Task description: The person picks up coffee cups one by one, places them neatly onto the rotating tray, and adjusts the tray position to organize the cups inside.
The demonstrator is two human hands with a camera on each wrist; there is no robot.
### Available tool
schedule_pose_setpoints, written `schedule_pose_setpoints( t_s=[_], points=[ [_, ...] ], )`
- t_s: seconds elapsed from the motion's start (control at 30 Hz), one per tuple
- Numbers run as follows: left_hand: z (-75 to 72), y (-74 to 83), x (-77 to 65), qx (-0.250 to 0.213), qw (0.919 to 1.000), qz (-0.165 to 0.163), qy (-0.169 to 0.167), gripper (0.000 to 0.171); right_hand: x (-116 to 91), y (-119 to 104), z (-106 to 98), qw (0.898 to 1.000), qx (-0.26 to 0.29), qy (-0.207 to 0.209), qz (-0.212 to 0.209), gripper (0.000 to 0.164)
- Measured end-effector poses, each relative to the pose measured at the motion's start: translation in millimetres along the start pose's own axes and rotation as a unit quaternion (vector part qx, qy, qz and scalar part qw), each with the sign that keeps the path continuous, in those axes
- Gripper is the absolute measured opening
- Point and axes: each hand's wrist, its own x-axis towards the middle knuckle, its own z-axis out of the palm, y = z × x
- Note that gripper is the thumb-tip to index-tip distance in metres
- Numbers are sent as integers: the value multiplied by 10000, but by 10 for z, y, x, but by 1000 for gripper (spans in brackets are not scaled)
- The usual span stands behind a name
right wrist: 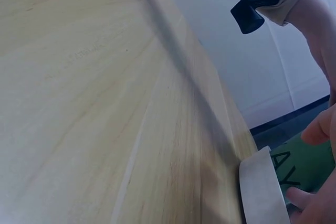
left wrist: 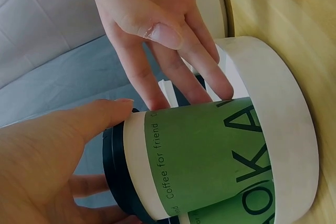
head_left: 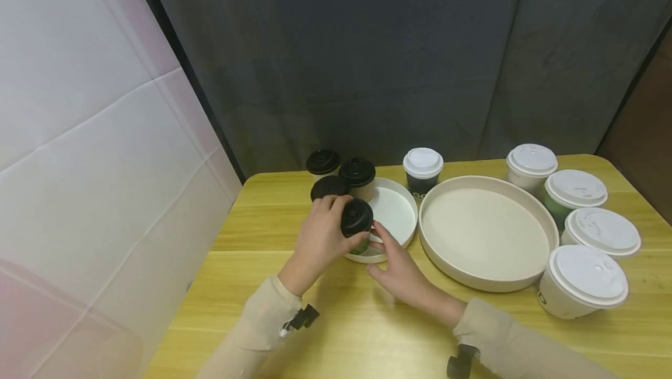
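A green paper coffee cup [left wrist: 205,150] with a black lid [head_left: 357,216] stands inside the rim of the small white round tray [head_left: 396,210]. My left hand [head_left: 322,236] grips it around the lid, thumb on the near side and fingers beyond. On the cup's right, my right hand [head_left: 401,271] has its fingers extended, with fingertips at the cup's side. Close beside it, a second green cup [left wrist: 231,214] shows in the left wrist view. Two more black lids show behind my left hand, one on a pale cup [head_left: 362,189] in the tray.
Another black-lidded cup [head_left: 322,163] stands at the table's back edge. A white-lidded dark cup [head_left: 422,172] is behind the gap between the trays. To the right lies a larger cream tray [head_left: 488,280], with several white-lidded cups along its right side, the nearest one [head_left: 583,283] in front.
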Motion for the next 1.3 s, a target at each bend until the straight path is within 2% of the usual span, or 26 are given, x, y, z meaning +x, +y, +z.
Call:
schedule_pose_setpoints(
  t_s=[0.37,0.97,1.3],
  points=[
    [36,-6,-28,-57,10000,-42,-11,77,-8,2,8,9999,-76,26,112,88],
    [75,-42,-34,17,10000,28,-52,76,-20,10,20,9975,-638,65,292,85],
    [53,-47,-31,13,9998,155,153,78,-24,-10,-22,9957,-892,42,229,85]
  ],
)
